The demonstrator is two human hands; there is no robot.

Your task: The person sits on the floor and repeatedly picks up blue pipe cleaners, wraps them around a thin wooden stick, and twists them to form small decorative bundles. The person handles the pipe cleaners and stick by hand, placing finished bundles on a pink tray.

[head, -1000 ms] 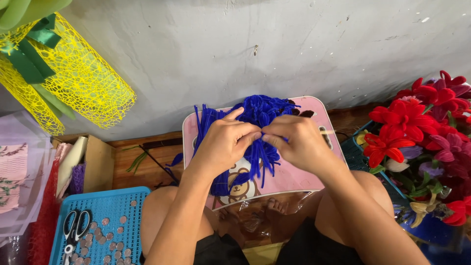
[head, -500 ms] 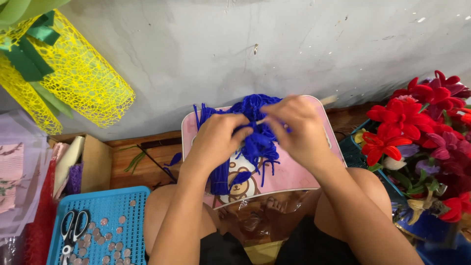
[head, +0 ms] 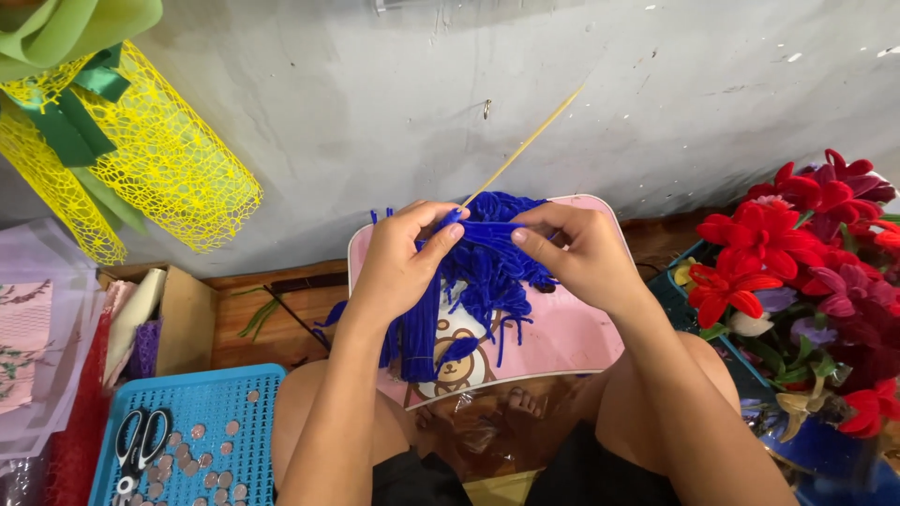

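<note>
Above the pink tray (head: 572,342), left hand (head: 398,267) & right hand (head: 581,258) both pinch blue chenille stems (head: 483,272) onto thin stick (head: 525,145), mid-wrap; next prob needs tight twist

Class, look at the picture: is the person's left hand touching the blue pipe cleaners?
Touching. The head view shows the left hand pinching the blue pipe cleaners between thumb and fingers.

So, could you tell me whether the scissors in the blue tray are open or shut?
Shut. The scissors lie flat on the blue tray among small round discs, their handle loops side by side.
</note>
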